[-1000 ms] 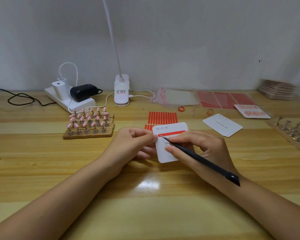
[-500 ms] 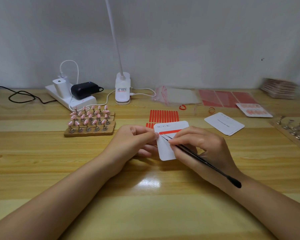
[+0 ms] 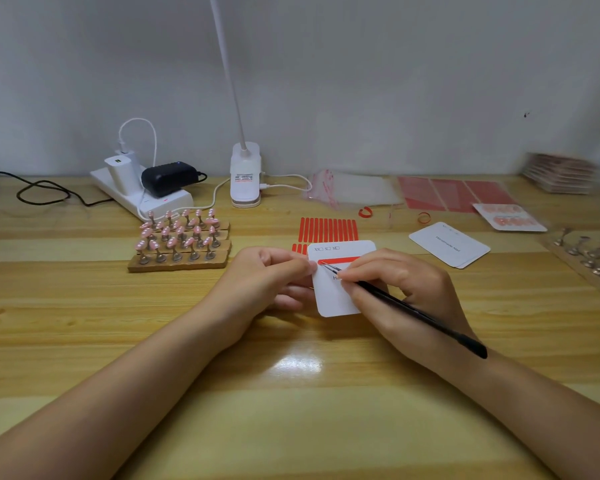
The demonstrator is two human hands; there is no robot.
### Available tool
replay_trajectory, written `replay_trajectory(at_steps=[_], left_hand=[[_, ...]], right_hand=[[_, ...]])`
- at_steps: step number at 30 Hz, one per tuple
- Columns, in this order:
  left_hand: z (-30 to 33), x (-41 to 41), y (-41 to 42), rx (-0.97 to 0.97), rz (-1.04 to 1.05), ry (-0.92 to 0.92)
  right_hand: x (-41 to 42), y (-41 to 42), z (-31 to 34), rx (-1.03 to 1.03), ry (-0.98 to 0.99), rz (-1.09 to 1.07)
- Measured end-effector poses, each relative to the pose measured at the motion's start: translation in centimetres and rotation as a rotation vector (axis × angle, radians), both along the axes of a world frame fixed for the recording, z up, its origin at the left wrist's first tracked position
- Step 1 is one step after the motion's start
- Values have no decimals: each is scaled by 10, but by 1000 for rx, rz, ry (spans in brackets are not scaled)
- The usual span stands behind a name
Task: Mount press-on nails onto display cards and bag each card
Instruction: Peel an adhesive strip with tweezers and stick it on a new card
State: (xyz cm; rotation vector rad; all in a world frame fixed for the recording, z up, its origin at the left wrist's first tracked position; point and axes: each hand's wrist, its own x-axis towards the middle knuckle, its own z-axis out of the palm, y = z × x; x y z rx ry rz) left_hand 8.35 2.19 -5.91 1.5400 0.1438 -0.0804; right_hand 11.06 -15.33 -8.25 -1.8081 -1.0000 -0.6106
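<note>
Head view: display card point(image 3: 336, 299) pinched by left hand point(image 3: 267, 275) above desk point(image 3: 84, 306); tweezers point(image 3: 395, 303) gripped in right hand point(image 3: 406, 289), tips since slid to red strip's point(image 3: 340, 261) left end, likely peeling liner.

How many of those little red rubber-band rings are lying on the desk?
2: one red ring just behind the sheet of red strips, the other red ring to its right, behind the spare white card.

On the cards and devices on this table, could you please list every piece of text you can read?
"XS S M", each with a checkbox: top edge of the held display card.
"Ha...": same card, the rest hidden by the right hand.
"Handmade Nail", likely: spare card, small and angled.
Lamp base label: too small to read.
Bagged card: blurred.
</note>
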Motion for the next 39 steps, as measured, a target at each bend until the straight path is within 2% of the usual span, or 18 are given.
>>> replay_trajectory(at_steps=[8,12,15,39], left_hand=[[-1,-1,-1,29,8,-12],[-1,0,-1,26,11,-18],[-2,1,-1,30,11,-20],[-2,-2,-2,46,7,-42]], right_hand=[[2,-4,4,113,204,-94],[-4,-1,2,-12,13,-5],[-4,1,1,-55,-52,9],[-2,1,-3,-118,-96,-37]])
